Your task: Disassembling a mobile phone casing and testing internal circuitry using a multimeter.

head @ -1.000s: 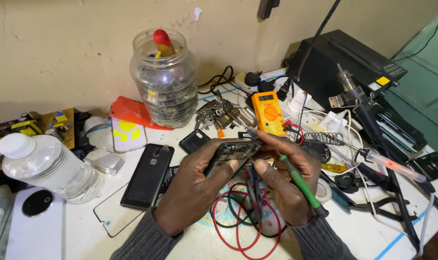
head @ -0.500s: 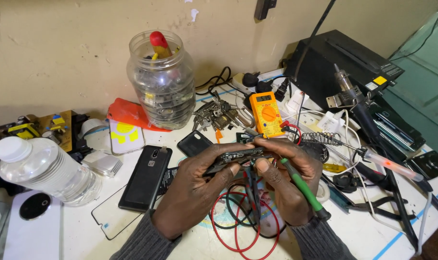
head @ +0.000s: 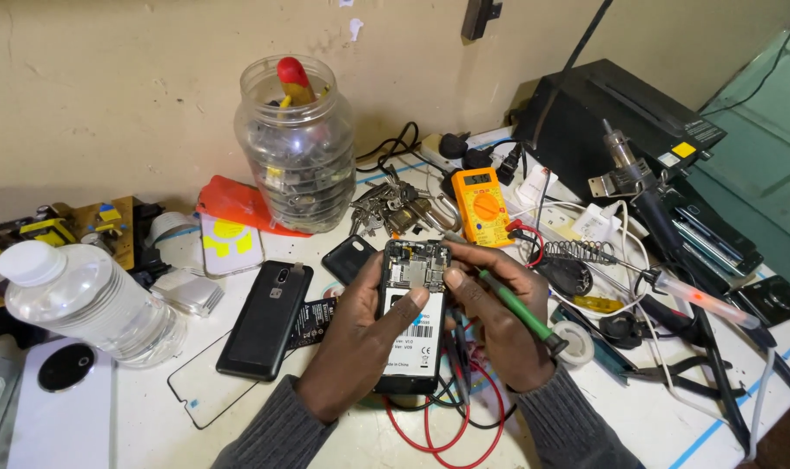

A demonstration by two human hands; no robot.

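White label with black print on the back of the opened phone (head: 412,320), under my left thumb. Small yellow square sticker on the black box (head: 621,122), far up-right of my right hand. Yellow shapes on the white card (head: 230,243), up-left of my left hand.

Left hand (head: 360,347): fingers curled around the phone from its left edge and from below, thumb pressed on the white label. Firm hold.

Right hand (head: 490,321): closed on a green-handled screwdriver (head: 516,308). Handle runs out to the lower right and the tip end points up-left toward the phone's top edge. Thumb touches the phone's right side.

Phone is upright between both hands, back cover off, circuit board showing at the top.

Around the hands: another black phone (head: 266,320) flat just left of my left hand. Orange meter (head: 484,204) just above my right hand, keys (head: 395,208) beside it. Jar of parts (head: 297,143) further up-left. Red and black wires (head: 447,417) under my wrists. Water bottle (head: 82,304) well off to the left.
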